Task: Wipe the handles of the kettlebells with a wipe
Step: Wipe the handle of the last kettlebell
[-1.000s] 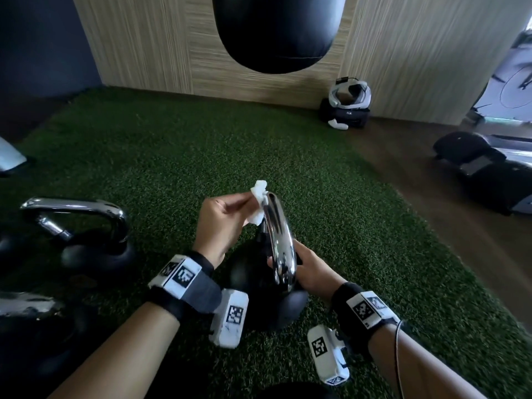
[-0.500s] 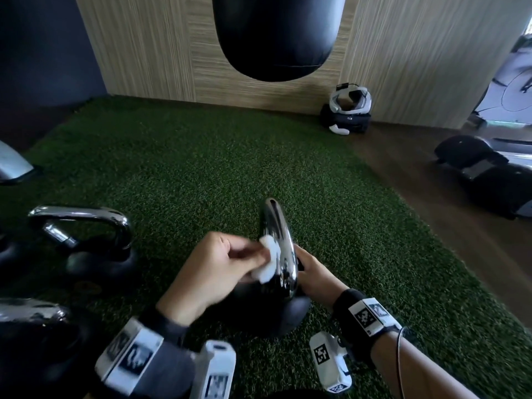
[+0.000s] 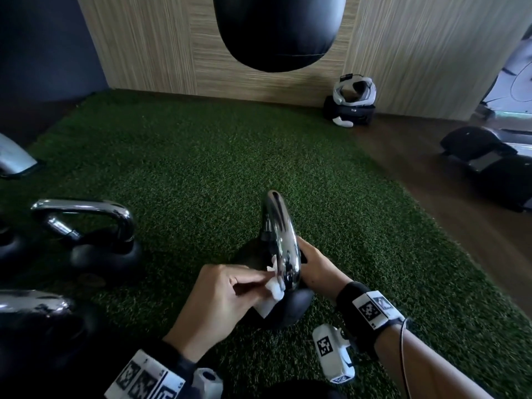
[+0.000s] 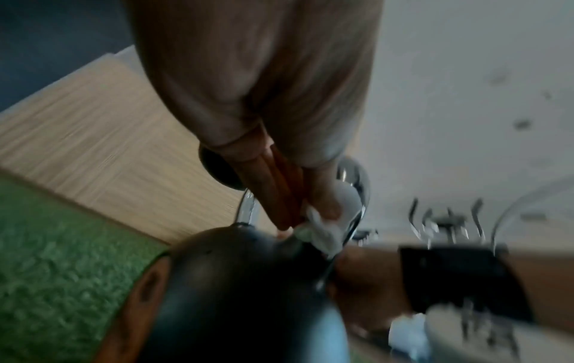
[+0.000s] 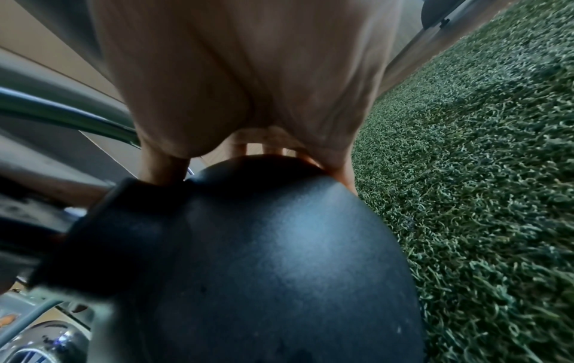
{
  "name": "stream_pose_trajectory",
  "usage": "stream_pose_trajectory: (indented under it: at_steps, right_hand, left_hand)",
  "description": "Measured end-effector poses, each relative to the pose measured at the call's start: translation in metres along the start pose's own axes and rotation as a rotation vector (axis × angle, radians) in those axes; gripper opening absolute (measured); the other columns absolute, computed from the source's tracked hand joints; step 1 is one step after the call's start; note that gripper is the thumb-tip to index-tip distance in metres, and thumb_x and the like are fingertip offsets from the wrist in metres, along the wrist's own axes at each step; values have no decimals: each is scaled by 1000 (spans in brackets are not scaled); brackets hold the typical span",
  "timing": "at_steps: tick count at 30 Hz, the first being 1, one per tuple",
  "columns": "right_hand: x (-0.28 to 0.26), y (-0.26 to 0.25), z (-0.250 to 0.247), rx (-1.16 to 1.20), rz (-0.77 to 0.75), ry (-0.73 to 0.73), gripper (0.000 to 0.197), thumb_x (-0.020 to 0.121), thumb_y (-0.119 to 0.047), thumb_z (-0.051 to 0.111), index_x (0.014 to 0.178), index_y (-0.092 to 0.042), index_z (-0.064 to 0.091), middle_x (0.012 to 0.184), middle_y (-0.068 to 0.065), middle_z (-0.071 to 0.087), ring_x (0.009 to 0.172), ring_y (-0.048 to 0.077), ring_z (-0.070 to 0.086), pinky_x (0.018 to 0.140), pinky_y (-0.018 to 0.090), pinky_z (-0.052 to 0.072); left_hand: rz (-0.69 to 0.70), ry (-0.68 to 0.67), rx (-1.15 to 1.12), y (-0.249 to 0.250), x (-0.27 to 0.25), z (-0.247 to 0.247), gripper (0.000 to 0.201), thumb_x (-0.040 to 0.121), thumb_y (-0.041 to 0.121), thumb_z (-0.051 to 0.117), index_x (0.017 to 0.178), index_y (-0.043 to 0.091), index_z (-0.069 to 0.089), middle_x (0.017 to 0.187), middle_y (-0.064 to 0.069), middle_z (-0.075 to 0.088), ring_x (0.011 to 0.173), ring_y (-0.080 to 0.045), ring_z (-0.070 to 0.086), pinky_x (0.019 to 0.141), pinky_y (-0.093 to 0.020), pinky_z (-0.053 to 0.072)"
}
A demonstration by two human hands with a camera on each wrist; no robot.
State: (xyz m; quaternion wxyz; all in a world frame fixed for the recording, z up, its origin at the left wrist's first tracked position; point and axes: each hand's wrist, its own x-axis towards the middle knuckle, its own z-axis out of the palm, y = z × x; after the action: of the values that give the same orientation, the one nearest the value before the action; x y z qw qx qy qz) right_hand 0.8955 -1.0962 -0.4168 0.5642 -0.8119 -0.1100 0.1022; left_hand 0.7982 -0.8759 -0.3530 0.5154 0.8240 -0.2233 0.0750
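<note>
1. The kettlebell [image 3: 283,305] sits on the turf at lower centre of the frame; its body is gripped by the right hand [image 3: 315,266].
2. The wipe [image 3: 272,295] is pinched by the left hand [image 3: 218,300] against the near end of the chrome handle [image 3: 280,243].
3. Advice: the wipe is best wrapped around the bar, and the body kept braced.

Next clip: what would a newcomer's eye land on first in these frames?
Probably the chrome handle of the kettlebell at centre on the green turf, with the left hand pressing a white wipe against its near end and the right hand steadying the kettlebell's far side. Next, the black punching bag hanging at top centre. Two more chrome-handled kettlebells sit at the left.
</note>
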Motion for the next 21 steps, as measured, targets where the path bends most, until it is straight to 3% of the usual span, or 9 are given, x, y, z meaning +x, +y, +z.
stream_pose_trajectory:
  at_steps: [2, 5, 7, 9, 11, 13, 15, 18, 21]
  right_hand:
    - [0, -1, 0, -9, 2, 12, 61, 89, -24, 79, 145, -30, 55, 125, -5, 71, 115, 10, 68, 106, 43, 54]
    - [0, -3, 2, -73, 7, 10, 62, 87, -33, 77, 144, -35, 54, 129, -4, 69, 117, 12, 66, 108, 46, 52]
    - [-3, -13, -4, -193, 19, -37, 60, 88, -39, 73, 144, -39, 52, 131, -6, 67, 115, 9, 65, 104, 39, 54]
    - [-11, -33, -17, -328, -4, -123, 45, 95, -39, 69, 138, -43, 57, 125, -11, 70, 105, 2, 66, 92, 24, 55]
    - [-19, -52, -34, -412, -85, -125, 22, 97, -38, 68, 117, -47, 66, 113, -12, 74, 98, 0, 70, 90, 27, 58]
    - [-27, -74, -47, -374, -118, 61, 15, 97, -29, 70, 106, -40, 73, 102, -13, 77, 91, -2, 72, 89, 33, 61]
    - [-36, -98, -54, -224, -205, 246, 17, 92, -22, 77, 105, -33, 77, 96, -12, 79, 87, 2, 74, 85, 31, 62]
    - [-53, -142, -55, -11, -348, 175, 29, 81, -18, 84, 108, -30, 79, 100, -3, 81, 93, 24, 76, 87, 37, 63]
    - [-61, -165, -48, -24, -409, 68, 45, 72, -22, 89, 115, -29, 79, 107, -3, 79, 92, 22, 77, 89, 42, 63]
  left_hand:
    - [31, -27, 103, -11, 0, 4, 19, 86, 21, 81, 104, 27, 82, 95, 24, 77, 88, 9, 71, 74, -9, 52]
    - [25, -87, 175, -14, 7, 1, 19, 88, 27, 80, 107, 29, 81, 97, 23, 77, 91, 10, 70, 79, -14, 55]
    - [-15, -84, 176, -9, 13, -4, 20, 85, 34, 81, 105, 33, 81, 100, 27, 76, 95, 13, 68, 85, -14, 54]
    - [-69, -21, 169, -2, 18, -11, 21, 83, 42, 80, 102, 36, 81, 96, 32, 74, 92, 15, 68, 85, -14, 55]
    - [-66, 86, 168, 6, 22, -20, 17, 83, 37, 81, 99, 36, 80, 90, 36, 73, 87, 13, 70, 79, -13, 55]
    - [-8, 183, 156, 13, 26, -30, 15, 85, 28, 82, 99, 32, 82, 93, 31, 75, 87, 10, 71, 77, -12, 55]
    - [21, 278, 112, 21, 34, -38, 17, 85, 19, 82, 100, 26, 82, 94, 25, 77, 87, 8, 72, 76, -9, 53]
    - [-33, 338, -92, 41, 48, -45, 15, 82, 21, 82, 97, 23, 81, 88, 15, 80, 80, 4, 72, 71, -10, 52]
    - [-164, 302, -440, 62, 57, -42, 27, 73, 30, 80, 95, 16, 81, 90, -3, 81, 84, -12, 75, 76, -26, 62]
